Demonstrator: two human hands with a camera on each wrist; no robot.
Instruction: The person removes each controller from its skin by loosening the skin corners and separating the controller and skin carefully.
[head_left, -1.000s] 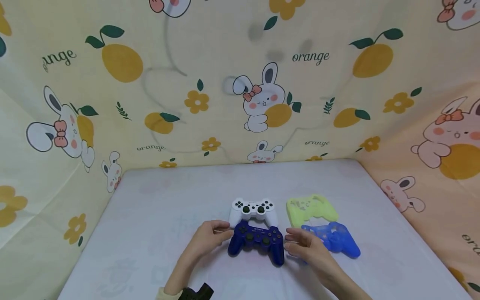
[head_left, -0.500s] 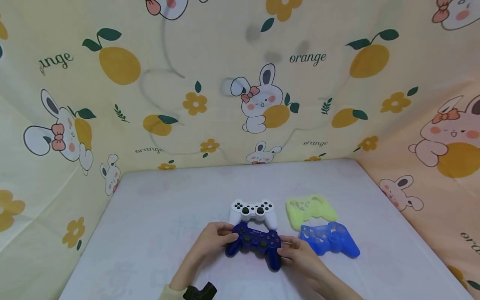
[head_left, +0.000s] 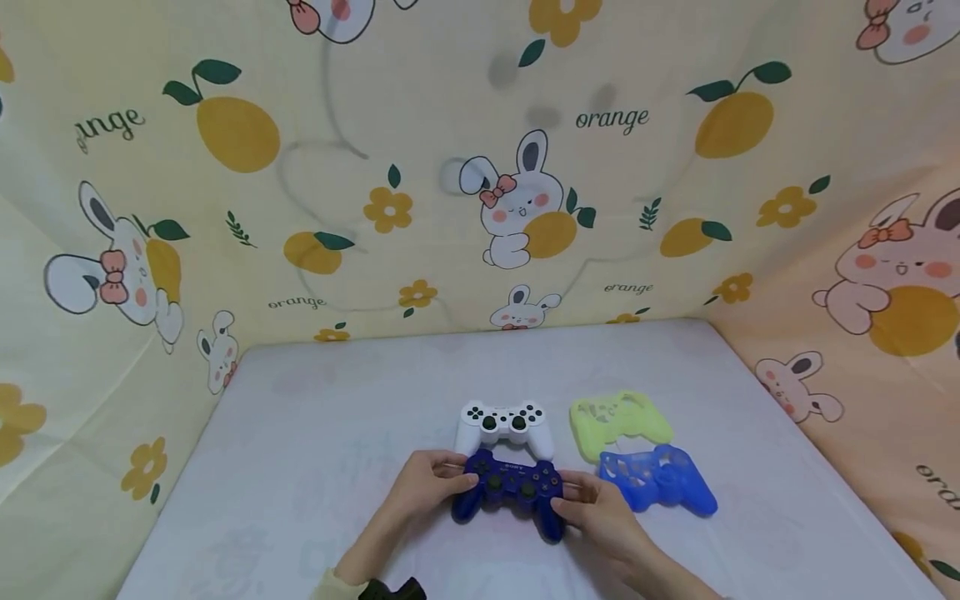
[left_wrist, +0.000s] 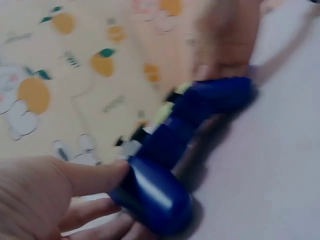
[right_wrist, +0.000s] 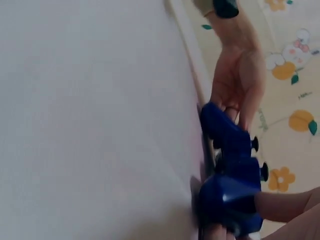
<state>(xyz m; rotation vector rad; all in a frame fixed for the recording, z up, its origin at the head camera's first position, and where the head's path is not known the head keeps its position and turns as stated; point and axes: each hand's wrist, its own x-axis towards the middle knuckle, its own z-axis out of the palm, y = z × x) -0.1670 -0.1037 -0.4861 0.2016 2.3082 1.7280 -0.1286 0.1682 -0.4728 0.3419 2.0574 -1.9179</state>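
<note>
Both hands are on the dark blue controller (head_left: 510, 492) rn, low center of the white table (head_left: 315, 467). Left hand (head_left: 426, 483) has its fingers curled round the left grip, thumb along the top edge; right hand (head_left: 600, 517) is wrapped on the right grip. So both are clamped on it, one per handle. From the right wrist cam the pad (right_wrist: 231, 185) looks tipped a bit, one edge touching the table, sticks pointing sideways, though I can't tell if it's fully lifted.

Imo the step in hand is the pickup/grab, basically just secured. Next move prob calls for a steady two-handed lift w/o bumping the white controller (head_left: 504, 425), which sits just behind and looks nearly touching it.

Further back right: the blue silicone skin (head_left: 660, 487) is near the right hand, and the yellow-green skin (head_left: 618, 421) is just behind that, the two overlapping or touching at the edge, can't say which. Beyond is the bunny-and-orange print cloth (head_left: 525, 208) on all sides.

Hard to see: left wrist view is motion-blurred, so only the blue grip (left_wrist: 155, 195) and the thumb (left_wrist: 85, 175) read clearly. Underside fingers are hidden, and the forearms are cut off at the frame bottom.
</note>
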